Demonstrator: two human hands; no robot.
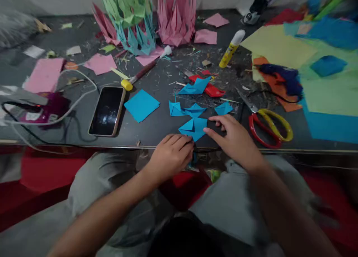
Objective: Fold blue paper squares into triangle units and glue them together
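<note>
Left hand [172, 154] curled at table [156, 126] edge, pinching blue folded paper [194, 128]; right hand [233, 137] open, fingers flat beside it. Crease likely crooked if paper slipped; scissors [270, 128] near wrist.

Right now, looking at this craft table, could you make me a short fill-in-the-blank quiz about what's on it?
1. Both hands, the left hand and right hand, press on a folded paper piece coloured ____.
2. The scissors have one yellow handle and one ____ handle.
3. The phone lies with its screen facing ____.
4. The glue stick has a yellow body and a ____ cap.

Missing words: blue; red; up; white
</note>
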